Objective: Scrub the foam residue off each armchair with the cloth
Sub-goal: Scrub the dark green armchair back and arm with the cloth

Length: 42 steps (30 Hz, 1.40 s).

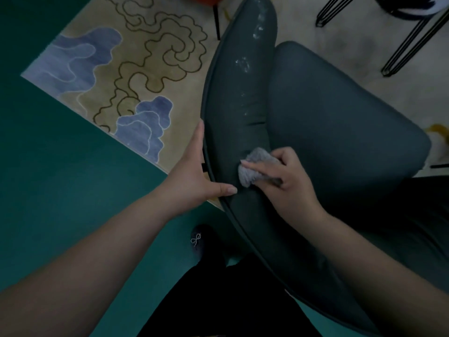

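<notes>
My right hand [285, 181] bunches the grey cloth [255, 166] against the armchair [340, 113] backrest; left hand [194, 173], fingers straight, steadies its rim; foam residue [244, 64] streaks lengthwise up the backrest, farther away.

bare armrest [243, 76] ahead; seat cushion [340, 113] alongside

Dim, soft, underexposed view; wide-angle edge distortion.

One armchair [315, 122], one cloth [252, 171], two hands, one rug [136, 76], one slipper [201, 242].
</notes>
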{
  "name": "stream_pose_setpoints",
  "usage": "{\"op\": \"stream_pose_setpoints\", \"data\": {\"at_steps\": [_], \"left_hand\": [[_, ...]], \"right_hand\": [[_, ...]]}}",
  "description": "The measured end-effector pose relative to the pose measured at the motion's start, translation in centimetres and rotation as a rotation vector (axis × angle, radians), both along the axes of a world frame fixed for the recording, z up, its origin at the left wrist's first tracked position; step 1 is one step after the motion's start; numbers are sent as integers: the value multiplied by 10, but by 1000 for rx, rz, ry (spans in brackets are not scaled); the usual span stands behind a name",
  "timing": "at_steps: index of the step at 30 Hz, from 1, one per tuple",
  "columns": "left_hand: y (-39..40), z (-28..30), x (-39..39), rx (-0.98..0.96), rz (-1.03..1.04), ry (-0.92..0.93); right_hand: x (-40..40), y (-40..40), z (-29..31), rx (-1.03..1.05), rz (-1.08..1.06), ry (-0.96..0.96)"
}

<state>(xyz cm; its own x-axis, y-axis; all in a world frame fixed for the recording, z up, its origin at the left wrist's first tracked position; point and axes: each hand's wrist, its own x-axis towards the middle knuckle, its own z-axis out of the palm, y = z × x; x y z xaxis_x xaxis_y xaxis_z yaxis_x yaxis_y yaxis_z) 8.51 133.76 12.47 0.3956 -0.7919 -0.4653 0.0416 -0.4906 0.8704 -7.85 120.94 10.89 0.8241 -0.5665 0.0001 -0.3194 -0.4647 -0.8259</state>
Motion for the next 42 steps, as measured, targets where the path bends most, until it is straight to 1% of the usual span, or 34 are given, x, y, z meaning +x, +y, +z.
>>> {"op": "stream_pose_setpoints", "data": {"at_steps": [2,5,6,10,12,14,16,19,22,25,27,30,32,34,38,40,42], "left_hand": [[-1,-2,2,-1,6,22],[-5,-4,8,6,14,24],[-7,-4,11,6,11,23],[-23,-1,29,37,-24,-19],[-32,0,39,42,-27,-22],[-37,0,46,47,-23,-25],[-43,-2,53,56,-34,-46],[-54,-4,63,76,-39,-110],[-70,-5,67,93,-15,-197],[-86,-9,56,102,116,-296],[-92,-13,47,103,186,-372],[-90,-20,39,110,208,-464],[-88,-22,37,103,223,-498],[-88,-24,36,109,229,-520],[-89,-24,36,121,226,-553],[-90,-23,37,115,227,-552],[-90,-24,38,110,229,-543]], "right_hand": [[32,-12,-3,-8,-73,7],[81,-33,-5,95,-238,-32],[86,-36,-5,118,-256,-38],[47,-19,-6,51,-133,-58],[36,-12,-6,77,-98,-79],[55,-24,-9,21,-90,-77],[96,-50,-15,-29,-138,-75],[141,-81,-19,10,-233,-92],[119,-72,-24,3,-177,-143],[90,-59,-25,83,-152,-161],[104,-72,-25,36,-143,-140],[154,-108,-22,-116,-147,-122],[177,-127,-22,-118,-203,-109],[177,-127,-24,-108,-207,-115],[139,-96,-26,-123,-30,-145],[144,-104,-22,-177,38,-121],[166,-125,-18,-291,44,-93]]}}
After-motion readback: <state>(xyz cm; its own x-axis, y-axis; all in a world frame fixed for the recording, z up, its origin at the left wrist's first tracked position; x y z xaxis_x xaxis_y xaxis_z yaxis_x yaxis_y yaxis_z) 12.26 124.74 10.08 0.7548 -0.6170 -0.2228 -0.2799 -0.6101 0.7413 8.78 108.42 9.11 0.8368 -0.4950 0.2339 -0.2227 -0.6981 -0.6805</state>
